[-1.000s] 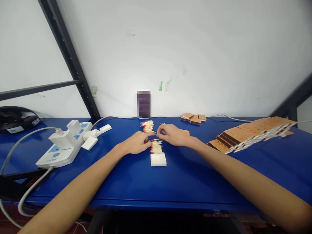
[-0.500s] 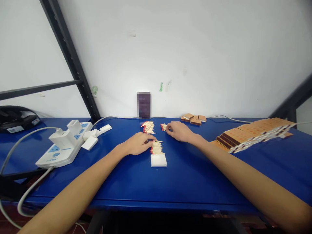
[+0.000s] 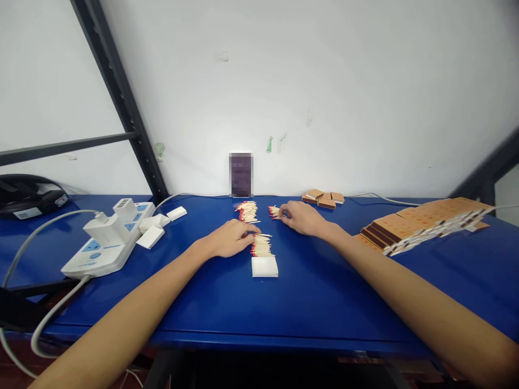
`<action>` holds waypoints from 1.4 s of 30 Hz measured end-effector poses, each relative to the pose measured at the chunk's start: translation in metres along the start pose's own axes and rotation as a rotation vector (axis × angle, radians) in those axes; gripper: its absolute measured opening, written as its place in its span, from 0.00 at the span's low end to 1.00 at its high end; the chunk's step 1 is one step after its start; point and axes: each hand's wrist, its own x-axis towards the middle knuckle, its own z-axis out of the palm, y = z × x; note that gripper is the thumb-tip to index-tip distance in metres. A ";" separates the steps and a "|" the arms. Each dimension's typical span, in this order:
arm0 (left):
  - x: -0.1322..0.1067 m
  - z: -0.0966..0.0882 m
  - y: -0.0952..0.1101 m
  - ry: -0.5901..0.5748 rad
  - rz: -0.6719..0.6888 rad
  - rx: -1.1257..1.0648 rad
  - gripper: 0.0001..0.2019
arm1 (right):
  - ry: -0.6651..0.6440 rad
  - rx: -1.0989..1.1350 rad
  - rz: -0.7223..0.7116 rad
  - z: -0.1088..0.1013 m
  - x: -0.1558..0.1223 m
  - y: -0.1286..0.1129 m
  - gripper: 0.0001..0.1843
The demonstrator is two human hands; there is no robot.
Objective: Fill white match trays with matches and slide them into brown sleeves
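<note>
Red-headed matches lie in separate groups in the middle of the blue table. My left hand (image 3: 233, 237) rests beside the near row of matches (image 3: 263, 246), its index finger and thumb apart at the row's far left end. Just below that row sits a small white matchbox tray (image 3: 265, 267). My right hand (image 3: 304, 218) is at a small bunch of matches (image 3: 273, 211) farther back, thumb and index finger closed at the bunch's right end. Farther left, a larger loose pile of matches (image 3: 247, 211) lies behind my left hand.
Orange-brown matchbox sleeves (image 3: 421, 219) are stacked at the right, with several more boxes (image 3: 323, 198) near the wall. White trays (image 3: 151, 236) lie left beside a power strip (image 3: 117, 248) with plugs and cables. A pixelated dark rectangle (image 3: 241, 175) stands against the wall.
The view has shifted very slightly. Both hands stay at the same match groups; the fingers of my right hand have moved a touch to the right.
</note>
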 end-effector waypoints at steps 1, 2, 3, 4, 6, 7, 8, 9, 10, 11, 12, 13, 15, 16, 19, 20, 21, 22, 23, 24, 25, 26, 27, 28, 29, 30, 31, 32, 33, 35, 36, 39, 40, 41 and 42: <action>0.000 0.000 0.000 -0.001 -0.003 -0.003 0.18 | -0.001 -0.001 -0.004 0.000 0.000 0.000 0.09; 0.000 0.000 0.000 -0.002 -0.005 -0.005 0.19 | -0.001 -0.001 -0.009 0.000 0.000 0.000 0.09; 0.000 0.000 0.000 -0.003 -0.006 -0.007 0.19 | -0.005 0.000 -0.015 0.000 0.000 0.000 0.09; 0.000 0.000 0.000 -0.003 -0.007 -0.008 0.19 | -0.011 0.002 -0.021 0.000 0.000 0.000 0.09; 0.000 0.000 -0.001 -0.004 -0.008 -0.007 0.19 | -0.021 0.010 -0.036 0.000 -0.001 -0.001 0.09; 0.000 0.000 -0.001 -0.005 -0.009 -0.006 0.19 | -0.025 0.013 -0.041 -0.001 -0.002 -0.001 0.09; 0.000 0.000 -0.001 -0.005 -0.009 -0.005 0.19 | -0.030 0.016 -0.045 -0.001 -0.003 -0.002 0.08; 0.000 0.000 -0.001 -0.006 -0.009 -0.004 0.19 | -0.035 0.020 -0.048 -0.002 -0.004 -0.003 0.08; 0.000 0.000 0.000 -0.006 -0.010 -0.001 0.19 | -0.041 0.025 -0.050 -0.004 -0.005 -0.003 0.07; 0.000 0.000 0.000 -0.006 -0.012 0.002 0.19 | -0.046 0.034 -0.053 -0.005 -0.006 -0.005 0.07; 0.000 0.000 0.000 -0.002 -0.015 0.006 0.19 | -0.047 0.047 -0.057 -0.006 -0.007 -0.006 0.07; 0.000 0.000 0.000 0.002 -0.019 0.008 0.20 | -0.046 0.066 -0.061 -0.008 -0.008 -0.009 0.06; 0.000 0.001 -0.001 0.018 -0.026 0.007 0.22 | -0.044 0.113 -0.071 -0.010 -0.009 -0.016 0.06; 0.000 0.001 -0.001 0.027 -0.030 0.004 0.23 | -0.045 0.138 -0.076 -0.011 -0.009 -0.020 0.06; -0.001 0.001 -0.001 0.038 -0.038 0.000 0.24 | -0.069 0.228 -0.118 -0.011 -0.009 -0.035 0.06; -0.001 0.000 -0.001 0.033 -0.039 0.001 0.24 | -0.088 0.271 -0.136 -0.011 -0.009 -0.040 0.07; -0.001 0.000 -0.001 0.026 -0.037 0.003 0.23 | -0.102 0.310 -0.146 -0.012 -0.009 -0.043 0.07; -0.001 0.000 0.000 0.020 -0.035 0.008 0.23 | -0.111 0.339 -0.149 -0.013 -0.009 -0.045 0.08; -0.001 0.000 0.001 0.015 -0.031 0.015 0.22 | -0.109 0.350 -0.138 -0.014 -0.009 -0.045 0.09; 0.000 0.000 0.001 0.012 -0.027 0.024 0.21 | -0.094 0.341 -0.115 -0.015 -0.009 -0.043 0.09; 0.000 0.000 0.002 0.012 -0.025 0.034 0.21 | -0.071 0.313 -0.084 -0.016 -0.009 -0.040 0.10; 0.000 0.000 0.002 0.011 -0.025 0.043 0.21 | -0.048 0.273 -0.053 -0.017 -0.009 -0.036 0.10; 0.000 0.000 0.003 0.009 -0.027 0.050 0.20 | -0.026 0.231 -0.024 -0.017 -0.009 -0.030 0.09; 0.000 0.000 0.002 0.006 -0.030 0.052 0.20 | -0.010 0.189 -0.006 -0.016 -0.009 -0.025 0.10; 0.000 0.001 0.002 0.003 -0.031 0.051 0.20 | 0.002 0.150 0.006 -0.015 -0.009 -0.019 0.11; 0.000 0.001 0.001 0.000 -0.031 0.048 0.19 | 0.005 0.121 0.017 -0.013 -0.008 -0.014 0.13; 0.000 0.001 0.001 -0.001 -0.030 0.044 0.19 | 0.000 0.100 0.025 -0.010 -0.008 -0.010 0.14; 0.000 0.002 0.000 -0.001 -0.029 0.040 0.19 | -0.008 0.088 0.029 -0.008 -0.007 -0.007 0.14; 0.000 0.002 -0.001 -0.001 -0.028 0.036 0.19 | -0.017 0.082 0.030 -0.007 -0.006 -0.005 0.13; 0.000 0.002 -0.002 -0.003 -0.025 0.031 0.19 | -0.030 0.075 0.018 -0.005 -0.005 -0.004 0.11; 0.000 0.002 -0.003 -0.003 -0.025 0.029 0.19 | -0.032 0.069 0.012 -0.004 -0.005 -0.004 0.10; 0.000 0.002 -0.003 0.001 -0.022 0.022 0.19 | -0.042 0.053 -0.004 -0.005 -0.005 -0.006 0.09; 0.000 0.002 -0.003 0.002 -0.023 0.022 0.19 | -0.047 0.047 -0.008 -0.006 -0.005 -0.007 0.09; 0.000 0.002 -0.002 0.003 -0.025 0.022 0.19 | -0.052 0.039 -0.013 -0.007 -0.005 -0.009 0.09; 0.000 0.001 -0.001 0.006 -0.029 0.024 0.20 | -0.056 0.030 -0.021 -0.007 -0.006 -0.011 0.09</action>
